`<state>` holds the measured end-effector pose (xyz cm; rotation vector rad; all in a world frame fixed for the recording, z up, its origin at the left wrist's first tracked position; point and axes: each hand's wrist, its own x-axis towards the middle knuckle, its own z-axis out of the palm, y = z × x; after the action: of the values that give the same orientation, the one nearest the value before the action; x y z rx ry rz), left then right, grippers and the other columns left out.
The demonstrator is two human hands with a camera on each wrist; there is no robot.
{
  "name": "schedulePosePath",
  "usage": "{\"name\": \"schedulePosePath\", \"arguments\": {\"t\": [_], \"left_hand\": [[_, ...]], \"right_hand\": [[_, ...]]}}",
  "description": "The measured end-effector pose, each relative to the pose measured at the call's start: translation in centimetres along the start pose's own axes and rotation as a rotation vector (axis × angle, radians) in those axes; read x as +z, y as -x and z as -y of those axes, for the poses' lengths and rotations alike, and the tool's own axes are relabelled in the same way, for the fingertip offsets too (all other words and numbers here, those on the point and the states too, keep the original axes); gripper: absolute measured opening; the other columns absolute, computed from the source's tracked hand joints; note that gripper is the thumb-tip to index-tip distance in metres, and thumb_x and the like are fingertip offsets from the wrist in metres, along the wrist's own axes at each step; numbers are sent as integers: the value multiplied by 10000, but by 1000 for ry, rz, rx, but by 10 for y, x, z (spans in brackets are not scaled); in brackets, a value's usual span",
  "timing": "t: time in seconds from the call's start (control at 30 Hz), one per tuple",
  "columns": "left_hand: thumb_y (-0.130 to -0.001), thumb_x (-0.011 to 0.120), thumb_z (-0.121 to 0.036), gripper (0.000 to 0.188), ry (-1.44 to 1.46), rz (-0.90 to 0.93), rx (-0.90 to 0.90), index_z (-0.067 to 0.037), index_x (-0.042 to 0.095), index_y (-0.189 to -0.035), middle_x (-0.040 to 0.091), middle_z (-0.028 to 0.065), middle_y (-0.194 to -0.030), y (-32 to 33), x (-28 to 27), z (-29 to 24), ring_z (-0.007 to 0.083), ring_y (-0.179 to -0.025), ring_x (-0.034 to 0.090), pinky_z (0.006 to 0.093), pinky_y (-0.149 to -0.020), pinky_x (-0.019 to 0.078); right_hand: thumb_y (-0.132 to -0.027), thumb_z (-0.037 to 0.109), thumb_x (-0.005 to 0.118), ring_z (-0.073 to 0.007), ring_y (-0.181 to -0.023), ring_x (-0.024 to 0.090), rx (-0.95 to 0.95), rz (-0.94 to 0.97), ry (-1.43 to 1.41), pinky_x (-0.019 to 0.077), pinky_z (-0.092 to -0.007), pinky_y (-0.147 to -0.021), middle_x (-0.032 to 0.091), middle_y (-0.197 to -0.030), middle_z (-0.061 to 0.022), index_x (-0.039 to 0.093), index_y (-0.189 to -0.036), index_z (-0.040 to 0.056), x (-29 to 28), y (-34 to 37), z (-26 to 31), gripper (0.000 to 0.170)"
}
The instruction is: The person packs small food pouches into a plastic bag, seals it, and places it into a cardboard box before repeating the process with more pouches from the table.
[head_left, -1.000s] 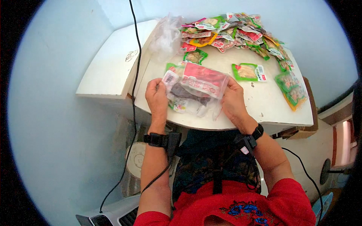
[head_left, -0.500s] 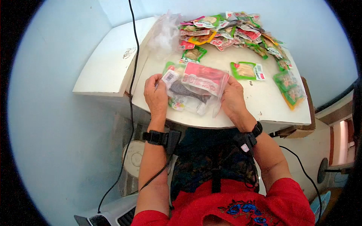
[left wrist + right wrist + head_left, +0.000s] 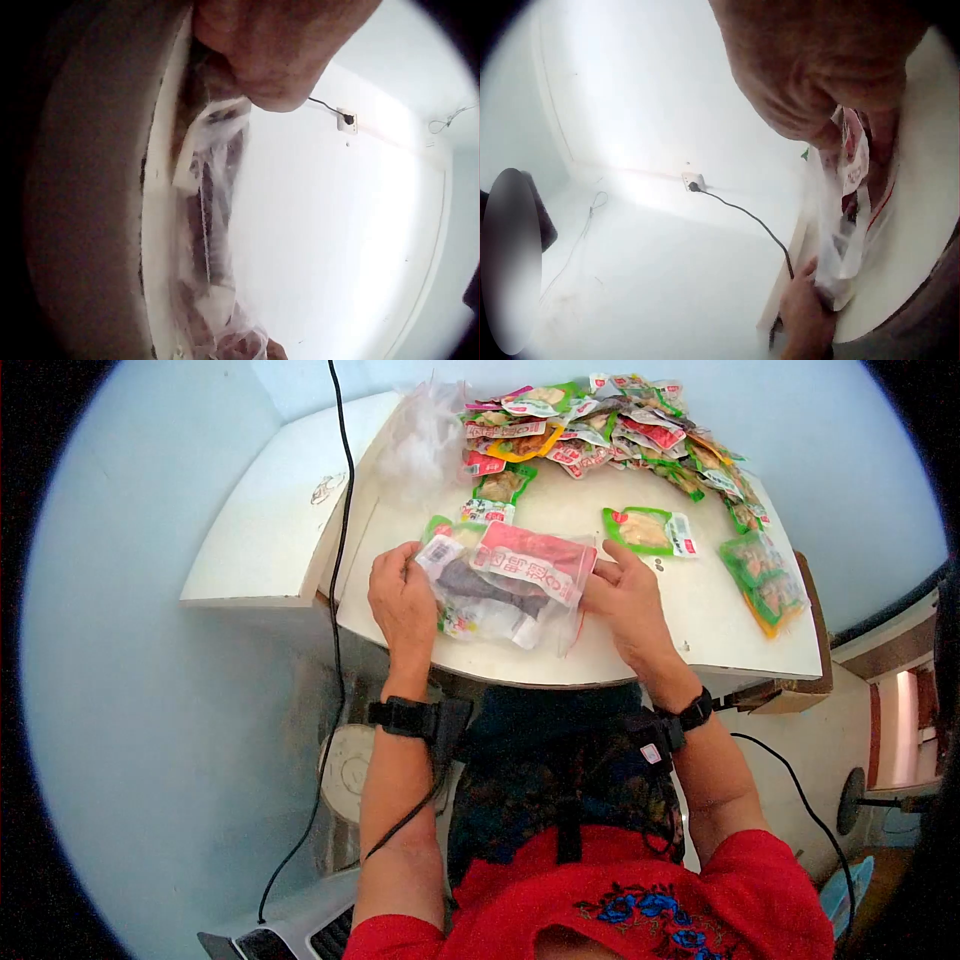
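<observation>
A clear plastic bag (image 3: 560, 622) lies low over the front of the white table, spread between both hands. Inside it show a red-and-white packet (image 3: 535, 563), a dark packet (image 3: 480, 582) and a green-edged packet (image 3: 455, 532). My left hand (image 3: 403, 600) grips the bag's left edge, beside a white barcode label (image 3: 438, 550). On the other side, my right hand (image 3: 630, 600) holds the right edge, one finger raised off it. In the right wrist view the bag and red-and-white packet (image 3: 855, 154) sit between thumb and fingers. The left fingertips are partly hidden.
Many packets (image 3: 590, 430) are heaped along the table's back. A green-edged packet (image 3: 648, 531) lies right of centre, another (image 3: 505, 485) behind the bag, and more (image 3: 765, 580) at the right edge. Crumpled plastic bags (image 3: 420, 445) stand back left. A black cable (image 3: 345, 510) hangs at left.
The right hand's fingers have spread and one has lifted from the bag's edge. The left hand keeps its hold. The whole head view has shifted slightly.
</observation>
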<state>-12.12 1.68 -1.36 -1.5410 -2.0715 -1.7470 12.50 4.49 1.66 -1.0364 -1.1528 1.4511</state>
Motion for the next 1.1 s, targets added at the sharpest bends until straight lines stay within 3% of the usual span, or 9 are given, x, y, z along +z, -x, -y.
{"name": "schedulePosePath", "arguments": {"t": [0.1,0.2,0.3,0.5,0.6,0.7,0.9,1.0,1.1], "left_hand": [[-851,520,-45,228,63,-12,-33,33,682,-993,650,172,-1002,0,0,0,319,-933,621,375,-855,470],[-862,531,-97,278,24,53,-109,29,666,-1070,652,155,-1058,-1,-4,-5,266,-994,617,341,-899,458],[-870,532,-112,274,24,50,-108,30,667,-1061,652,152,-1047,-1,-5,-5,266,-972,618,346,-879,463],[-880,541,-142,266,59,54,-144,31,670,-1037,657,136,-1022,-1,-2,3,245,-915,620,357,-836,478],[-886,541,-149,263,69,48,-145,30,672,-1028,653,126,-1009,-2,-1,6,231,-894,615,349,-831,480],[-868,534,-93,212,71,-8,-114,40,676,-953,647,181,-983,-1,0,0,318,-913,621,381,-843,471],[-937,476,-193,304,112,-7,-110,37,672,-974,655,203,-980,-2,-2,-4,339,-926,617,390,-851,463],[-984,414,-267,396,179,-7,-218,43,658,-1009,664,218,-991,-2,-5,-9,350,-940,619,391,-854,459],[-1006,378,-303,441,188,-41,-209,47,643,-1043,671,223,-1001,-1,-10,-18,349,-952,626,390,-855,460]], "right_hand": [[-821,-20,652,-262,-1020,638,8,29,9,552,-323,-859,584,-1189,-264,223,-1417,-127,-8,12,7,742],[-806,-55,657,-262,-971,644,53,-27,-97,557,-337,-856,592,-1129,-226,253,-1401,-121,-8,21,6,722],[-813,-65,650,-249,-892,653,69,-109,-297,574,-334,-813,606,-1031,-178,345,-1328,-95,-3,23,5,599],[-816,-74,647,-191,-752,645,170,-62,-256,579,-289,-673,640,-932,-111,506,-1077,-40,1,22,-12,299],[-810,-62,657,-174,-731,633,89,-18,-219,557,-271,-624,651,-940,-111,533,-1065,-38,3,23,-9,285],[-799,-48,670,-168,-727,630,88,56,-212,541,-268,-592,656,-958,-123,495,-1151,-42,6,24,-9,394],[-788,-46,680,-178,-730,626,217,27,-14,521,-275,-559,653,-974,-145,322,-1337,-55,7,28,8,655],[-787,-39,693,-185,-742,628,160,3,-119,519,-278,-570,649,-988,-154,294,-1376,-51,12,25,0,711],[-796,-42,692,-187,-804,626,78,-14,-128,527,-293,-612,632,-1049,-161,278,-1400,-42,19,30,4,732]]}}
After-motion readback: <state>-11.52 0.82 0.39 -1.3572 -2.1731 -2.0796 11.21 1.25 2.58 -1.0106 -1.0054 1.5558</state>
